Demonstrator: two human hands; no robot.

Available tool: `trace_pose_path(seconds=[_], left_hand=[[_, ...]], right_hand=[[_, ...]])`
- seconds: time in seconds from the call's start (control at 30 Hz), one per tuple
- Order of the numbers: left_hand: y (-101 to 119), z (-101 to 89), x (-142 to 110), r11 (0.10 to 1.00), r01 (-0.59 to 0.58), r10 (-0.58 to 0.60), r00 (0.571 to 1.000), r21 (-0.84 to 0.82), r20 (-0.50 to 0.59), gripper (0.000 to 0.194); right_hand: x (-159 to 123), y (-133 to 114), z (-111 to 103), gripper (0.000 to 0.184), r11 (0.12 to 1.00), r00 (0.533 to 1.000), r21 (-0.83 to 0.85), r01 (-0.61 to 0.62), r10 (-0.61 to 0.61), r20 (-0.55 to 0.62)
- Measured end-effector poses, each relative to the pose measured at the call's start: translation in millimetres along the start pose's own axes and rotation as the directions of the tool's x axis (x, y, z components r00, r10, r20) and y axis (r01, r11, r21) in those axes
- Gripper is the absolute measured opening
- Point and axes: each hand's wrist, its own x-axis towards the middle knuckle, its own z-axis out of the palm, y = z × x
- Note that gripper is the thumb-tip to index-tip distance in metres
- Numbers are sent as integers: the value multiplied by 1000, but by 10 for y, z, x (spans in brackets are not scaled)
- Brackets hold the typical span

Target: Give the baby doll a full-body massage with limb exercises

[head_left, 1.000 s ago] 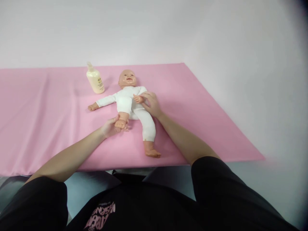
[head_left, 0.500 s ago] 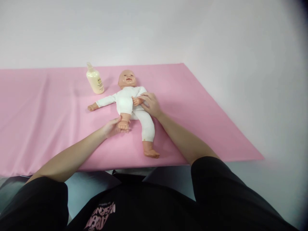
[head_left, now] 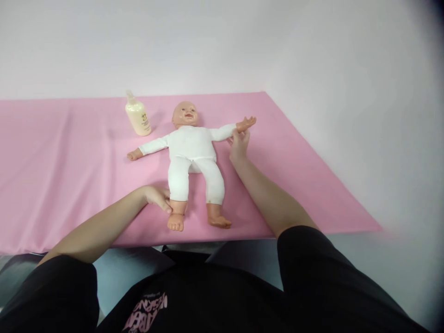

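A baby doll (head_left: 192,142) with a white cloth body lies on its back, head toward the wall and feet toward me. My left hand (head_left: 157,197) grips its leg on the left near the ankle, the fingers partly hidden behind the leg. My right hand (head_left: 240,144) is closed on the doll's arm on the right near the wrist. That arm is stretched out sideways, its plastic hand (head_left: 247,123) pointing right. The other arm (head_left: 152,145) lies out to the left, away from my hands. Both legs are straight and slightly apart.
A pale yellow pump bottle (head_left: 138,116) stands on the pink table cover (head_left: 69,171), left of the doll's head. Behind the table is a white wall (head_left: 194,46). The table's front edge runs just past the doll's feet.
The doll's bent leg has come down straight toward me with my left hand. Its arm on the right has swung from across the belly out to the side with my right hand.
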Motion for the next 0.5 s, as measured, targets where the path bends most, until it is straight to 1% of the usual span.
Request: trace_pose_path(seconds=[0.1,0.13,0.2,0.27,0.37,0.43,0.47,0.5], left_hand=[[1,-3,23,999,24,-24,1000,37,-10,68],[5,1,25,999,24,-23,1000,44,-12,67],[15,13,19,998,35,-35,999,57,0,63],[23,22,0,998,50,-51,998,39,24,59],[18,11,-28,995,37,-31,997,-95,66,65],[-1,-19,-30,977,-1,21,996,-213,91,68],[-14,-39,-25,963,-41,66,994,-266,83,68],[-26,-61,-17,946,-97,118,992,-310,50,67]], right_hand=[[47,78,-65,66,987,986,51,-153,156,-65],[53,93,-70,64,982,980,61,-180,185,-80],[52,101,-60,64,978,975,66,-198,203,-87],[34,79,-36,66,980,977,65,-190,195,-90],[-14,15,2,63,985,980,61,-164,170,-105],[-44,-31,22,61,993,991,29,-112,114,-73],[-56,-50,34,62,997,996,4,-73,73,-41],[-66,-67,48,63,999,1000,-19,-30,30,-7]])
